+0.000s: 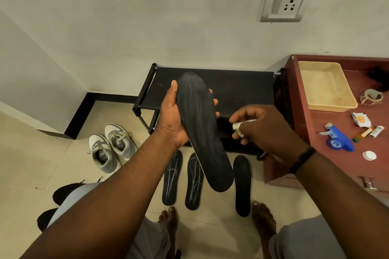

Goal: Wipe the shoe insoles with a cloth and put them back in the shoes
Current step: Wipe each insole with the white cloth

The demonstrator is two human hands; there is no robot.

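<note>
Head cam: left hand cradles a black insole above the floor; right hand pinches a small white wad beside it. That loose cradle could slip once wiping pressure starts.

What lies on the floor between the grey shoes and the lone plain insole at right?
Head view: two chalk-marked insoles lie side by side there, partly covered by the held insole.
</note>
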